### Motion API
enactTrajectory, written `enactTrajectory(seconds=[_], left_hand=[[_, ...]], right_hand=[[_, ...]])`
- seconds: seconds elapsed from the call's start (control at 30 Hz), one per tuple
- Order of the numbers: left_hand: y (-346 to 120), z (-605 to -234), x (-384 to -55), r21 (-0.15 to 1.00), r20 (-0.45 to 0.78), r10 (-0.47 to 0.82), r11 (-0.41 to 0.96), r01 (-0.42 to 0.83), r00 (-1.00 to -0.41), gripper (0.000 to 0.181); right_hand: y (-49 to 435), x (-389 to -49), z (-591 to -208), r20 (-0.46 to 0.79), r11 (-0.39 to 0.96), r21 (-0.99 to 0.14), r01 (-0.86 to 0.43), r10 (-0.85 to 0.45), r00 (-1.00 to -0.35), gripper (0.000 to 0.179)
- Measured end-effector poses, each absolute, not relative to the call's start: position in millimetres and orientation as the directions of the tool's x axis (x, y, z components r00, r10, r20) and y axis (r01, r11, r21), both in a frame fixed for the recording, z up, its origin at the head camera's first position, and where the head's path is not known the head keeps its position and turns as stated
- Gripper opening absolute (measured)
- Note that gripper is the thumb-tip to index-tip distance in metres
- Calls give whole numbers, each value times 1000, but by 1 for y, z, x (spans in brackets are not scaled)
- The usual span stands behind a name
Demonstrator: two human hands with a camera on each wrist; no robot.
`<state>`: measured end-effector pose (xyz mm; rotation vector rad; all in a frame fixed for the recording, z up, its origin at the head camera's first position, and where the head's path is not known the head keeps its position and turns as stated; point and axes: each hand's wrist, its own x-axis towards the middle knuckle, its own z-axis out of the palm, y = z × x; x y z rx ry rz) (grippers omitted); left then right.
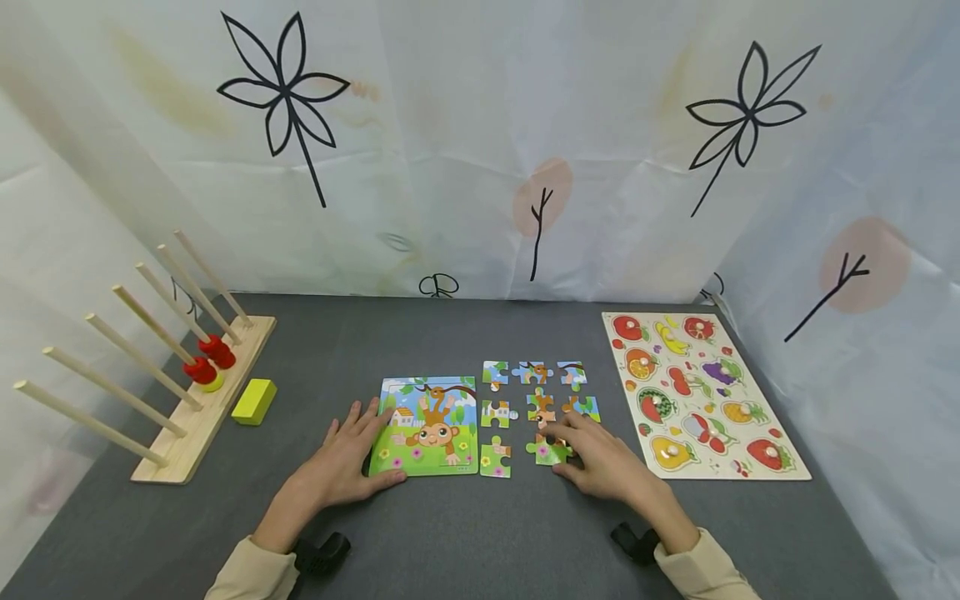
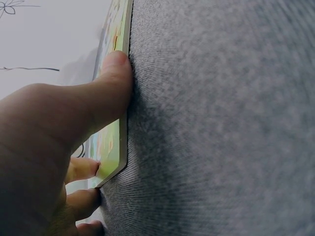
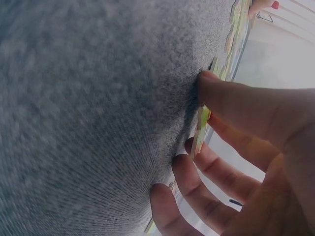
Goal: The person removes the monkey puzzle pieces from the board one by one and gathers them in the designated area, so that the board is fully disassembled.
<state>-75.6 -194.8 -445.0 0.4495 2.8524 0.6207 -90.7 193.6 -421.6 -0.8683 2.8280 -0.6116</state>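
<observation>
My left hand (image 1: pixel 341 458) lies with spread fingers along the left side of a monkey picture puzzle board (image 1: pixel 467 462). Its thumb (image 2: pixel 110 93) rests along the board's front edge. To the right of the board, several loose jigsaw pieces (image 1: pixel 495 414) are laid out in rows. Over the lower right of these rows, my right hand (image 1: pixel 603 458) has its thumb and curled fingers around a green-edged jigsaw piece (image 3: pixel 203 120), low at the table surface. Part of that piece is hidden by the hand. Another green piece (image 1: pixel 546 454) shows just left of the thumb.
At the left stands a wooden peg stand (image 1: pixel 225 375) with tall rods and a few red rings (image 1: pixel 217 352). A yellow block (image 1: pixel 255 402) lies beside it. On the right is a fruit puzzle board (image 1: pixel 697 467). White printed curtains surround the grey table (image 1: pixel 450 542).
</observation>
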Motion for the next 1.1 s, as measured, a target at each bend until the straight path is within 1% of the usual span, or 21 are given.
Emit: enactTrajectory(seconds=[0.3,0.63,0.87,1.1], left_hand=[[-195,-444,-75,428,-116,334,866,256,-935,99],[-195,-445,-74,429,-110,336,865,260,-936,98],[-196,-443,-74,428,-113,333,866,257,-936,99],[-195,-444,-75,429,-128,320,871,238,-939,100]], right_hand=[[192,-92,-420,-36,759,-433,-485,-552,-833,46],[182,-94,-416,25,742,-452,-496,-545,-838,39],[158,-103,-407,71,708,-438,-554,-587,-807,44],[131,-113,-398,83,670,-467,-578,-617,-783,43]])
